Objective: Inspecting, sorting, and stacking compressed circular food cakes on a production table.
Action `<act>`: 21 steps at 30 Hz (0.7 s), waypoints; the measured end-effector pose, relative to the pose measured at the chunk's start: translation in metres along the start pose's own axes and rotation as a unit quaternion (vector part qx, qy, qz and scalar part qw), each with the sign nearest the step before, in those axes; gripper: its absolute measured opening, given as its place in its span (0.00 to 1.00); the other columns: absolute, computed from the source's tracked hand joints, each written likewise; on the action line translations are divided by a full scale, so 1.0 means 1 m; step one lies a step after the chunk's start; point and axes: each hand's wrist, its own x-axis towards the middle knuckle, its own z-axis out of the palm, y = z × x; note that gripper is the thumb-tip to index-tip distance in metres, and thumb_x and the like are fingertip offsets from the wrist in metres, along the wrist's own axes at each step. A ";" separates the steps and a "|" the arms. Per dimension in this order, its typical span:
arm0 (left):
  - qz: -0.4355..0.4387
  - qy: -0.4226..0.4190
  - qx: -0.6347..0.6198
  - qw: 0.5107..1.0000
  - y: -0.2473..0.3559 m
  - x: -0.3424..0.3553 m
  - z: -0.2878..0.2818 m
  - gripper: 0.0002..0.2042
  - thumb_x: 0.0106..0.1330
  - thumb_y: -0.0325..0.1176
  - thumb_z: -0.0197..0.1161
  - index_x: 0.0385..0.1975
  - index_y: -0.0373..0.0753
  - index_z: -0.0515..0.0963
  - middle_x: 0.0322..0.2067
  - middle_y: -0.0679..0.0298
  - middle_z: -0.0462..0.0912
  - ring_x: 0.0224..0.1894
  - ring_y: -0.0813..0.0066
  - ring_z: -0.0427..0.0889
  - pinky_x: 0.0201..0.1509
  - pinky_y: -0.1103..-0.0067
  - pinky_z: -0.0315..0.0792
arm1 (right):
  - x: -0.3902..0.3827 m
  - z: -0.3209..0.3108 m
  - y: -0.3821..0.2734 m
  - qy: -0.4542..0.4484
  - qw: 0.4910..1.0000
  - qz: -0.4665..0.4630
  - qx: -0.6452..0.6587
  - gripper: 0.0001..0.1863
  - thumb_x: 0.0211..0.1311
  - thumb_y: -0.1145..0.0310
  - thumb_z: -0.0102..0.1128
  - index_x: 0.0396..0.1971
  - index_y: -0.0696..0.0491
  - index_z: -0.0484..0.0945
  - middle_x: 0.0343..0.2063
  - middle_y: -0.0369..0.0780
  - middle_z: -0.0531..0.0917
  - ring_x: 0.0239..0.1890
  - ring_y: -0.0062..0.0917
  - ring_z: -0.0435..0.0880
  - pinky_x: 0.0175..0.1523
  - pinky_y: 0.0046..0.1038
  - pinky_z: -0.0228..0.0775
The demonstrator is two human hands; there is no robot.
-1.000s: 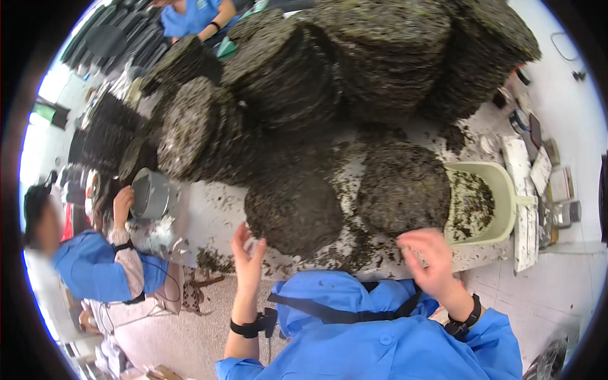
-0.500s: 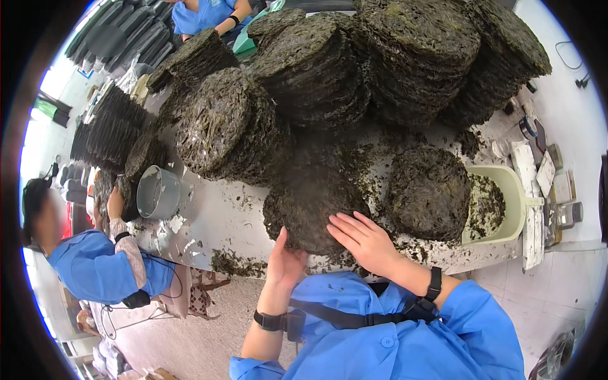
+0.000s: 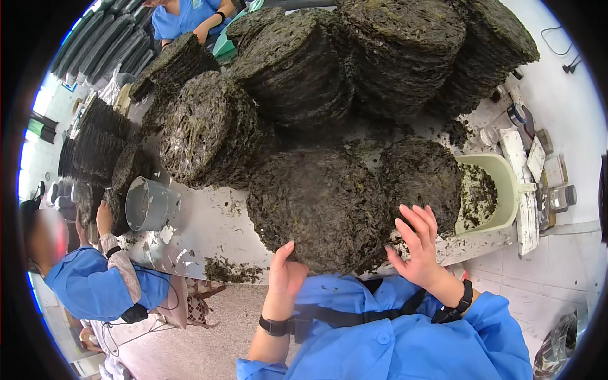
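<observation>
Though apparently well advanced, judging by the tall stacks of dark discs [image 3: 405,63] across the top of the frame, not finished either: left off those stacks, at the centre, one broad fibrous disc [image 3: 320,212], brownish green, and to its right, too close to tell touching from apart, a second disc [image 3: 423,177]. Impossible to tell whether single sheets or several layers. At the lower-left edge of the broad fibrous disc, left hand [image 3: 285,278], thumb up against the rim, fingers partly hidden; whether gripping or merely steadying, unclear. Just beside its lower-right edge, right hand [image 3: 418,253], well open, fingers spread and lightly curved, with hold of nothing visible. Right of the second disc, a pale green scoop [image 3: 510,196] holding loose flakes. More dark flakes [image 3: 234,271] left lying along the near edge of the pale table [image 3: 209,242]. At far left, beside a grey tub [image 3: 147,212], a co-worker's hand [image 3: 104,216] among other dark discs.
</observation>
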 end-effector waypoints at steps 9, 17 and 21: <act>0.030 -0.052 0.002 0.998 -0.009 -0.005 0.010 0.24 0.60 0.35 0.60 0.56 0.34 0.68 0.55 0.57 0.74 0.59 0.58 0.71 0.65 0.58 0.61 | -0.010 0.007 -0.005 -0.006 0.995 -0.091 -0.028 0.32 0.48 0.67 0.65 0.58 0.41 0.71 0.63 0.38 0.68 0.65 0.32 0.61 0.73 0.47 0.37; 0.042 -0.069 0.015 0.997 -0.013 -0.009 0.017 0.25 0.60 0.35 0.57 0.57 0.34 0.68 0.56 0.56 0.74 0.60 0.56 0.70 0.66 0.57 0.61 | 0.004 -0.016 -0.001 -0.011 0.993 -0.076 0.086 0.31 0.46 0.69 0.59 0.57 0.43 0.73 0.61 0.39 0.69 0.62 0.33 0.67 0.73 0.48 0.32; 0.058 -0.097 0.047 0.993 -0.015 -0.012 0.018 0.25 0.59 0.32 0.58 0.58 0.34 0.67 0.55 0.55 0.74 0.59 0.58 0.72 0.63 0.59 0.65 | 0.043 -0.044 0.014 0.085 0.991 -0.009 0.101 0.17 0.47 0.76 0.65 0.42 0.51 0.81 0.36 0.38 0.82 0.36 0.30 0.81 0.45 0.32 0.71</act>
